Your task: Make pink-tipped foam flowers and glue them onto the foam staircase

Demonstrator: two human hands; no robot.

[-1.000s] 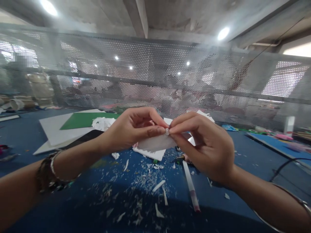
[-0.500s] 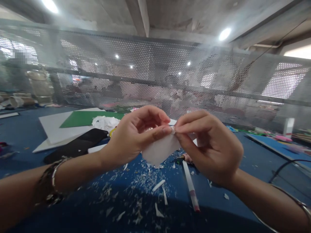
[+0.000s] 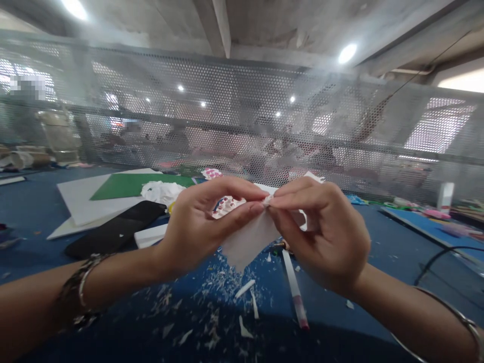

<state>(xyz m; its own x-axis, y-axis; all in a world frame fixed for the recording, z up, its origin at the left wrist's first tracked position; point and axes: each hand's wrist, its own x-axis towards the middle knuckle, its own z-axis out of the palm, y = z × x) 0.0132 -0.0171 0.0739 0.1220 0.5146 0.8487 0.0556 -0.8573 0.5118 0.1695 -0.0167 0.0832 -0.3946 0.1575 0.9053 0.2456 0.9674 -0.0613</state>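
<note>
Left hand (image 3: 200,224), right hand (image 3: 328,229): both pinching thin white sheet (image 3: 249,239) at crumpled top, seemingly for fine control.

You have thin, matt, tissue-like paper (image 3: 249,242) at the frame's centre, a rough, crumpled paper wad (image 3: 162,191) at centre left, a smooth plastic pen (image 3: 294,288) at lower centre, a shiny metal bangle (image 3: 469,323) at lower right, and a perforated metal panel (image 3: 230,108) under rough concrete ceiling (image 3: 268,30).
</note>
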